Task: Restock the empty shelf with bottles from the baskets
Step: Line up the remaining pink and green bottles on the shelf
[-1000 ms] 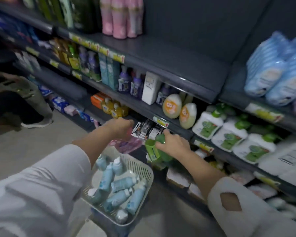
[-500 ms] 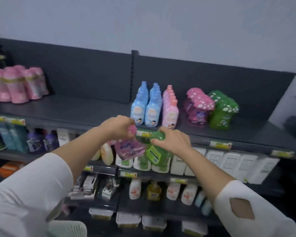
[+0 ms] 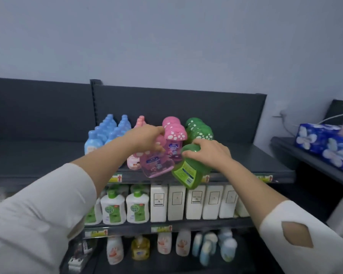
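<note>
Left hand was seen with its fingers curled round the cap end of a pink bottle, which was held tilted, base toward the camera, over the front edge of the top shelf. Right hand was wrapped in the same way over the round cap of a green bottle, its fingers curled round the cap; that bottle was tilted too, its back label turned to the camera and its base hanging past the shelf's front lip. The two held bottles were just beside each other, whether touching could not be told. Behind them, rows were stood upright on the shelf: blue bottles at the left, pale pink bottles next, then pink mushroom-capped bottles and green mushroom-capped bottles. The shelf's left stretch was bare dark metal. On the shelf below, white pump bottles with green labels were lined up beside white cartons. Blue tissue packs were laid on a side shelf at the right.
</note>
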A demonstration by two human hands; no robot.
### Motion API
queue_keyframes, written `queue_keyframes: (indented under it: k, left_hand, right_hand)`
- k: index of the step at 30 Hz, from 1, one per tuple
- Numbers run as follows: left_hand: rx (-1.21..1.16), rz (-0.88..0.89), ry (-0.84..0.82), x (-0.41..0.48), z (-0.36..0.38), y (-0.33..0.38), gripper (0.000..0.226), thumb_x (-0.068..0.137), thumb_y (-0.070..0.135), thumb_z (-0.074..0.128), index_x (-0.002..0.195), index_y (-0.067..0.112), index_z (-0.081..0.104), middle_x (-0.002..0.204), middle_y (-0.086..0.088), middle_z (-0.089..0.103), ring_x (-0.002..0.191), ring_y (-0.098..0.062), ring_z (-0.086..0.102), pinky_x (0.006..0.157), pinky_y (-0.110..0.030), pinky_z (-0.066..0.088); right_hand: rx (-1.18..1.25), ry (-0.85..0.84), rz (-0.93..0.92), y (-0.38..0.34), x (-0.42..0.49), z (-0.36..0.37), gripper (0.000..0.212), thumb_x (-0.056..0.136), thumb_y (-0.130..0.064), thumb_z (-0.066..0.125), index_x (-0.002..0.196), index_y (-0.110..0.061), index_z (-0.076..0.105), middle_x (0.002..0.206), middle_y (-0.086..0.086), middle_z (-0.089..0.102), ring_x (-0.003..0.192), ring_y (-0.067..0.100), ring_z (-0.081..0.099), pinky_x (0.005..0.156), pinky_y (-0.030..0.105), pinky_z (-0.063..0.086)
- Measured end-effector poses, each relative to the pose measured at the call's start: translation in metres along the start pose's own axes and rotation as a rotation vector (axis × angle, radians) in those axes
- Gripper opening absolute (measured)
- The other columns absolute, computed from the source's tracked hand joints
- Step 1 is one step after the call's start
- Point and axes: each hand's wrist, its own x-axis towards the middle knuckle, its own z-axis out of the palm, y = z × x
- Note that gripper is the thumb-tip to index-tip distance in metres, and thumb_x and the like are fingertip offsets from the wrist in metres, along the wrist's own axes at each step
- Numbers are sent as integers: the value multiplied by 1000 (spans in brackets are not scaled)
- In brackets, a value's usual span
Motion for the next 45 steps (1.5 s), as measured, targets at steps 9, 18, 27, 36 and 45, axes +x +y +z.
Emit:
queue_keyframes:
  k: [9, 18, 27, 36, 45]
  left_hand:
    - [154, 125, -66, 92, 28, 6, 50, 81, 38, 67, 124, 23, 47, 116, -4, 59, 100, -28, 59, 70, -33, 42]
    - [102, 243, -145, 149, 60, 14, 53, 80, 39, 68, 128, 22, 52, 119, 0, 58, 110, -21, 54, 74, -27, 38]
    - [76, 187, -192, 159, 55, 1, 61, 76, 32, 70, 132, 27, 45, 99, 6, 43, 90, -15, 43, 76, -30, 43]
    - [90, 56, -161, 153, 55, 16, 56, 76, 30, 70, 128, 25, 49, 114, 0, 56, 104, -22, 52, 84, -39, 50]
    - [135, 83, 102, 133, 56, 46, 54, 85, 44, 59, 134, 28, 45, 130, 0, 47, 121, -23, 46, 93, -37, 44]
  right_hand:
    - [-104, 58, 91, 47, 54, -10, 41, 72, -72, 49, 86, -34, 52, 98, -2, 64, 97, 24, 59, 69, 32, 39]
    - [-169, 30, 146, 75, 99, 2, 54, 72, -72, 49, 111, -36, 58, 106, -3, 66, 100, 22, 59, 72, 32, 41]
    - [-166, -6, 95, 86, 119, -1, 47, 73, -73, 49, 97, -34, 61, 99, -3, 63, 98, 24, 58, 71, 33, 39]
    - [-140, -103, 96, 93, 126, -9, 52, 74, -77, 47, 92, -31, 61, 97, -3, 62, 93, 24, 58, 72, 32, 41]
    - [110, -211, 286, 101, 115, -21, 41, 76, -59, 56, 88, -20, 59, 81, 2, 67, 64, 23, 70, 70, 33, 58]
